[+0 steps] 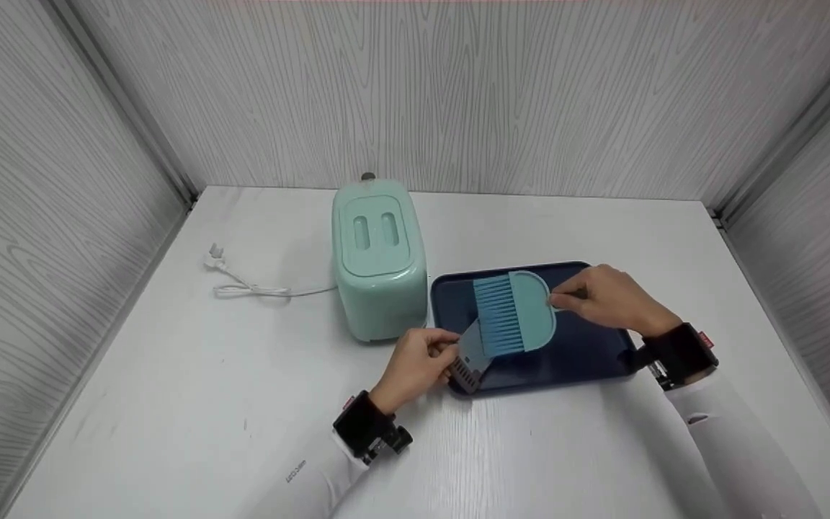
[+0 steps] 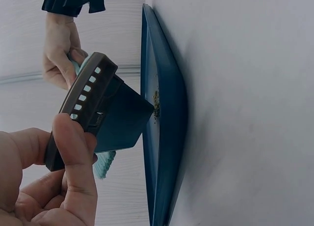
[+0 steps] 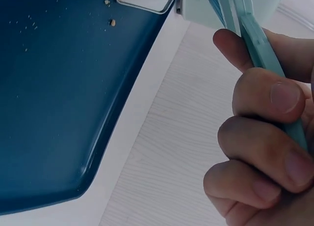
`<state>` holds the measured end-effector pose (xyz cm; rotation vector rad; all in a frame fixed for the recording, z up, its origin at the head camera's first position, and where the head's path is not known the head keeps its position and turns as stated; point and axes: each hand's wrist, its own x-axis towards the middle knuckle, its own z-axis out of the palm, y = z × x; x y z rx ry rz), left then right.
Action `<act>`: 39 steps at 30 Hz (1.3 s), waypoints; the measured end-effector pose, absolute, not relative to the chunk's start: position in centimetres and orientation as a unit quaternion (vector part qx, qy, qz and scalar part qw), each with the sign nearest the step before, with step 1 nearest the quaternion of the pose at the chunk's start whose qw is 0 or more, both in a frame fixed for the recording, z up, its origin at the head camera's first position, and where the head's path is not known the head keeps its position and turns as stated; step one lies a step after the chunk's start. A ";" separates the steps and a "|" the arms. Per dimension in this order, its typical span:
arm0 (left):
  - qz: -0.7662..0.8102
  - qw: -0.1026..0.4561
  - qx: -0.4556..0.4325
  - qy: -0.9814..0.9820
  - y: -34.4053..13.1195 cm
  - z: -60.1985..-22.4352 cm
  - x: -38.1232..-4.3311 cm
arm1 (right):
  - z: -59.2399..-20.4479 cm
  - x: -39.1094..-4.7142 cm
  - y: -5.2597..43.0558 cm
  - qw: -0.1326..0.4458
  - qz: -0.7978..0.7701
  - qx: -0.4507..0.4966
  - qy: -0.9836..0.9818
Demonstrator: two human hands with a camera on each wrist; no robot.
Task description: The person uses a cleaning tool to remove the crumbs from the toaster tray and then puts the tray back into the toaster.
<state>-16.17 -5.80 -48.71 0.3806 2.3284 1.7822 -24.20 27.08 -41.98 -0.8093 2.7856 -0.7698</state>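
My left hand [image 1: 413, 367] pinches the dark slotted end of a thin metal crumb tray [image 1: 470, 347], tilted over the near left part of a dark blue tray [image 1: 595, 349]. A mint-green brush [image 1: 534, 311] with blue bristles is held by its handle in my right hand [image 1: 613, 299]. Its bristles overlap the crumb tray's far end in the head view; whether they touch I cannot tell. Brown crumbs [image 2: 156, 105] lie in the blue tray below the crumb tray's lower corner. Curled fingers [image 3: 265, 93] wrap the brush handle in the right wrist view.
A mint-green toaster [image 1: 382, 267] with a lidded top stands left of the blue tray, close to its edge. Its white cord and plug [image 1: 215, 258] lie on the white table [image 1: 264, 404] at the left. Panelled walls enclose the back and both sides.
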 end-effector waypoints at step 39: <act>0.600 0.074 0.136 0.785 -5.9 -48.6 -16.3 | -41.7 -24.2 31.6 0.032 -0.271 -0.216 0.937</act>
